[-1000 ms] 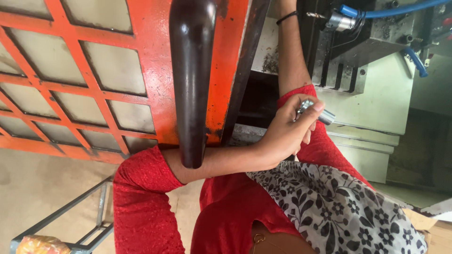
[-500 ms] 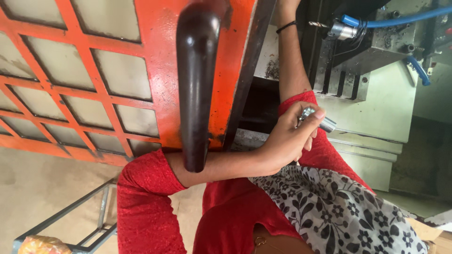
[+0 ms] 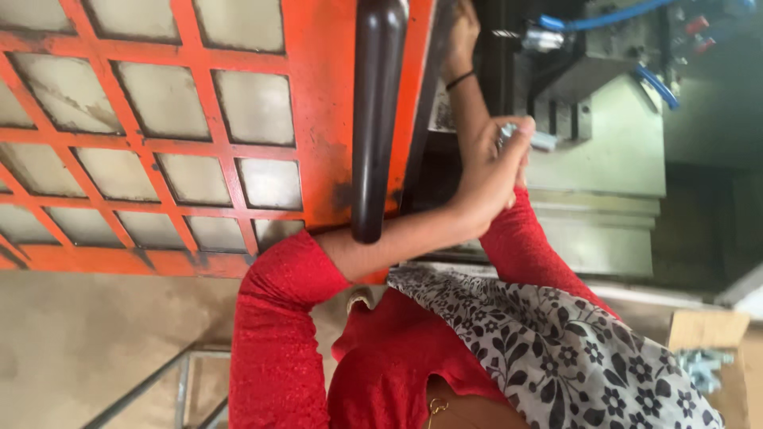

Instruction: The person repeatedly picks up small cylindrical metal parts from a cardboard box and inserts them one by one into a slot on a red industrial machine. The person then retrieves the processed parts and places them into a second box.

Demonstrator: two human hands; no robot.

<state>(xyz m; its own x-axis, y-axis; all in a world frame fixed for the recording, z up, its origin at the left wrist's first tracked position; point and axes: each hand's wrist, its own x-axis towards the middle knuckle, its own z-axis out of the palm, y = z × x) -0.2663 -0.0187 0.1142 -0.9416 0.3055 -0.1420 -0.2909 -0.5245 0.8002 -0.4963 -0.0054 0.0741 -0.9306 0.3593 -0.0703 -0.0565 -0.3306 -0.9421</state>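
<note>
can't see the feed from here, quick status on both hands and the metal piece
Left hand closed around small silver metal part. Right hand up inside the machine, grip unclear. Orange door's black handle in front of left forearm.

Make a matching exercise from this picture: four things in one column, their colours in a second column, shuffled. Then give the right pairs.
Things:
1. machine door frame
2. long door handle
3. air hose
4. small part held in the left hand

Colours:
A. blue
B. silvery metal
C. orange
D. black

Pairs: 1-C, 2-D, 3-A, 4-B. The small part sticks out past the fingers. The right hand reaches up beside the door edge, a black band on its wrist; what it holds, if anything, cannot be told.
</note>
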